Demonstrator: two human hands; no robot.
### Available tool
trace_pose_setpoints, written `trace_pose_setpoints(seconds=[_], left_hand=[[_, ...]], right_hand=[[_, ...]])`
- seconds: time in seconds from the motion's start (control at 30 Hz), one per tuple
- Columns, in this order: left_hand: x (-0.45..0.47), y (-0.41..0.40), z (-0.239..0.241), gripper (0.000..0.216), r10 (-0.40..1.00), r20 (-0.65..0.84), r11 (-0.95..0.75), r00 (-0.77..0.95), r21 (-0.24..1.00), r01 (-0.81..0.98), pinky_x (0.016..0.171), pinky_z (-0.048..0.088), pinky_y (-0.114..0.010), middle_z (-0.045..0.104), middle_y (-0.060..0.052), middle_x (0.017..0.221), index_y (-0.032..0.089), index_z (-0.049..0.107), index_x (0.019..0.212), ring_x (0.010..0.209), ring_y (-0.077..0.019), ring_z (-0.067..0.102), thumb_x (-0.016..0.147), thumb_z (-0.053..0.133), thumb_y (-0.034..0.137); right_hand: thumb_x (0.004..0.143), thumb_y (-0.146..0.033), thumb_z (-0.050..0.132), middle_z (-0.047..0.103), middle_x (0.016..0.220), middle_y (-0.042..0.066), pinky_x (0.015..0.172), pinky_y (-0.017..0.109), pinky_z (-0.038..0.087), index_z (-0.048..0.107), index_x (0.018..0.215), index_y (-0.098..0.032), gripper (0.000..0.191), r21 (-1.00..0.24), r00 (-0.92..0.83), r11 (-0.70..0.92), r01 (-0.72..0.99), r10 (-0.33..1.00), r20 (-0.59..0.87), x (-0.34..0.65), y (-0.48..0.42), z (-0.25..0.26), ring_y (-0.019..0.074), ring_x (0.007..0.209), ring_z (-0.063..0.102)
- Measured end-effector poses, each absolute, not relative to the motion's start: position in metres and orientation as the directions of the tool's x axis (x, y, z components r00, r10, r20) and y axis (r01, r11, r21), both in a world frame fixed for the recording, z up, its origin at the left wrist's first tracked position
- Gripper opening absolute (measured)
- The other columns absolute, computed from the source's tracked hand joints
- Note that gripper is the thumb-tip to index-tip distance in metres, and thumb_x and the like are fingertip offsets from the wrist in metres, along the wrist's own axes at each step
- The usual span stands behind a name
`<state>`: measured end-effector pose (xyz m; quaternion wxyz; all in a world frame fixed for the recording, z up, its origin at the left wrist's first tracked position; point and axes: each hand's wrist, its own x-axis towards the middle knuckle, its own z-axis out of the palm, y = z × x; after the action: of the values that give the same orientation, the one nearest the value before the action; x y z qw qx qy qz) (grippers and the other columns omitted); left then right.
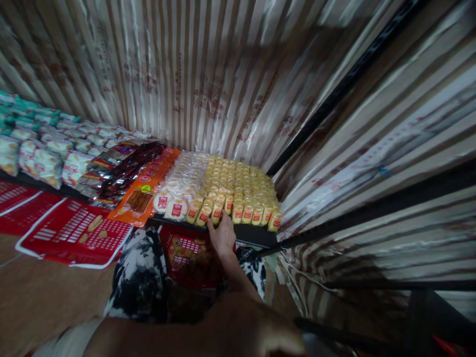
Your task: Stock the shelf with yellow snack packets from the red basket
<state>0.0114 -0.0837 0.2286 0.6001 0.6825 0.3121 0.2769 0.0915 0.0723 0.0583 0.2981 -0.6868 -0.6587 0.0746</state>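
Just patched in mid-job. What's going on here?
Someone's right hand is at the front row of small yellow packets on a low black shelf; I can't tell whether it grips one. The left hand is out of view. Toward picture left sit white packets, orange packs and puffy bags.

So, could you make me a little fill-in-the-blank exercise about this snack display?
1. The person's bare right hand is at the front row of ____ plastic-wrapped oblong snacks.
2. Between shiny dark foil packets and white plastic-wrapped round snacks lies flat ____ plastic packaging.
3. Behind the goods hangs brown-and-white sheeting with a pattern of long, roughly parallel ____.

Missing words: yellow; orange; stripes.
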Motion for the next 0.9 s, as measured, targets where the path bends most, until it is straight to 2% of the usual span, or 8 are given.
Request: trace_pose_setpoints(seconds=[0.13, 0.27, 0.37, 0.43, 0.6, 0.7, 0.83, 0.9], left_hand=[[0.012, -0.051, 0.213, 0.021, 0.794, -0.08, -0.056, 0.603, 0.978, 0.203, 0.043, 0.026, -0.016, 0.048, 0.003, 0.054, 0.014, 0.059, 0.064, 0.048, -0.005, 0.042, 0.079, 0.046, 0.022], [0.01, -0.036, 0.188, 0.022, 0.854, -0.136, -0.031, 0.502, 0.95, 0.311, 0.049, 0.034, -0.016, 0.055, 0.002, 0.058, 0.014, 0.061, 0.07, 0.053, -0.0077, 0.051, 0.08, 0.043, 0.022], [0.01, -0.018, 0.17, 0.019, 0.939, -0.051, -0.083, 0.339, 0.925, 0.37, 0.062, 0.043, -0.019, 0.063, -0.002, 0.076, 0.015, 0.062, 0.084, 0.066, -0.0111, 0.058, 0.078, 0.045, 0.02], [0.011, -0.002, 0.16, 0.025, 0.978, 0.03, -0.115, 0.204, 0.9, 0.421, 0.071, 0.046, -0.022, 0.062, -0.004, 0.089, 0.016, 0.061, 0.095, 0.077, -0.0134, 0.059, 0.075, 0.046, 0.017], [0.013, 0.041, 0.144, 0.04, 0.981, 0.184, -0.12, -0.065, 0.833, 0.541, 0.093, 0.041, -0.035, 0.054, -0.01, 0.113, 0.015, 0.049, 0.118, 0.107, -0.0198, 0.051, 0.078, 0.048, 0.022], [0.016, 0.061, 0.148, 0.047, 0.976, 0.205, -0.117, -0.08, 0.792, 0.599, 0.099, 0.037, -0.038, 0.049, -0.012, 0.124, 0.014, 0.042, 0.126, 0.118, -0.0219, 0.045, 0.081, 0.05, 0.026], [0.024, 0.076, 0.154, 0.039, 0.995, 0.094, -0.053, -0.021, 0.722, 0.69, 0.095, 0.04, -0.034, 0.056, -0.011, 0.119, 0.014, 0.049, 0.12, 0.111, -0.0212, 0.052, 0.082, 0.049, 0.022], [0.028, 0.081, 0.152, 0.033, 0.998, 0.059, -0.03, -0.014, 0.687, 0.726, 0.093, 0.042, -0.032, 0.06, -0.01, 0.115, 0.015, 0.054, 0.115, 0.106, -0.0205, 0.056, 0.083, 0.048, 0.02]], right_hand=[[0.079, -0.037, 0.051, 0.058, 0.107, 0.014, 0.084, 0.036, 0.043, 0.042, 0.126, -0.011, 0.054, -0.557, 0.131, 0.055, 0.829, 0.949, 0.288, 0.089, 0.077, 0.056, 0.0249, 0.097, 0.054], [0.079, -0.035, 0.051, 0.059, 0.104, 0.012, 0.084, 0.037, 0.044, 0.04, 0.127, -0.011, 0.055, -0.638, 0.139, 0.096, 0.764, 0.941, 0.308, 0.094, 0.079, 0.047, 0.0224, 0.091, 0.055], [0.079, -0.034, 0.05, 0.059, 0.101, 0.011, 0.082, 0.035, 0.045, 0.039, 0.127, -0.013, 0.054, -0.679, 0.191, 0.111, 0.726, 0.916, 0.354, 0.098, 0.078, 0.042, 0.0208, 0.089, 0.055], [0.079, -0.033, 0.048, 0.059, 0.103, 0.011, 0.082, 0.035, 0.045, 0.041, 0.126, -0.014, 0.051, -0.69, 0.195, 0.148, 0.709, 0.899, 0.393, 0.102, 0.076, 0.043, 0.0205, 0.092, 0.055], [0.079, -0.034, 0.051, 0.057, 0.109, 0.013, 0.082, 0.035, 0.046, 0.042, 0.123, -0.013, 0.05, -0.713, 0.205, 0.184, 0.676, 0.883, 0.422, 0.108, 0.064, 0.057, 0.0209, 0.096, 0.055], [0.081, -0.034, 0.051, 0.057, 0.106, 0.013, 0.076, 0.032, 0.048, 0.044, 0.119, -0.013, 0.044, -0.702, 0.188, 0.245, 0.668, 0.858, 0.478, 0.111, 0.056, 0.064, 0.0197, 0.092, 0.055], [0.083, -0.029, 0.049, 0.057, 0.103, 0.012, 0.074, 0.032, 0.048, 0.045, 0.116, -0.013, 0.037, -0.647, 0.115, 0.324, 0.69, 0.833, 0.54, 0.12, 0.051, 0.064, 0.0186, 0.09, 0.054], [0.084, -0.028, 0.048, 0.056, 0.107, 0.012, 0.077, 0.032, 0.047, 0.047, 0.115, -0.013, 0.034, -0.634, 0.082, 0.347, 0.692, 0.833, 0.546, 0.128, 0.052, 0.06, 0.0189, 0.097, 0.051]])
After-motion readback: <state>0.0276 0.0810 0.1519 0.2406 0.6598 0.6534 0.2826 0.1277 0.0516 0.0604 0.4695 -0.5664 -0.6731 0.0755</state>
